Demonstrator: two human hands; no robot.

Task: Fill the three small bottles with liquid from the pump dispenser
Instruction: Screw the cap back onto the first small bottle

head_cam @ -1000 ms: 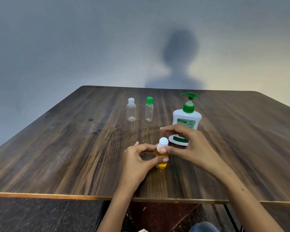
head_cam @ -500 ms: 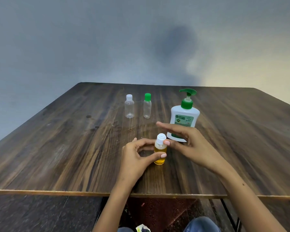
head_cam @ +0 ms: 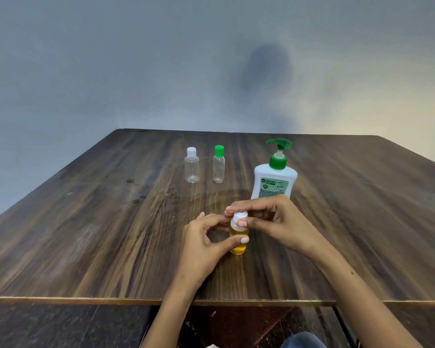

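A small bottle of yellow liquid point(head_cam: 238, 244) stands upright on the wooden table point(head_cam: 111, 234) near its front edge. My left hand point(head_cam: 206, 243) grips the bottle's body between thumb and fingers. My right hand point(head_cam: 279, 222) pinches its white cap point(head_cam: 239, 216) from above. Behind my right hand stands the white pump dispenser point(head_cam: 274, 177) with a green pump head. Two clear small bottles stand further back to the left, one with a white cap point(head_cam: 192, 165) and one with a green cap point(head_cam: 218, 164); both look see-through with no coloured liquid.
The table's front edge point(head_cam: 86, 299) runs across the lower part of the view, with dark floor below it. A grey wall rises behind the table's far edge.
My right hand has closed its fingers over the white cap, from a looser touch beside it. The left hand keeps its hold on the bottle. The view has tilted slightly.
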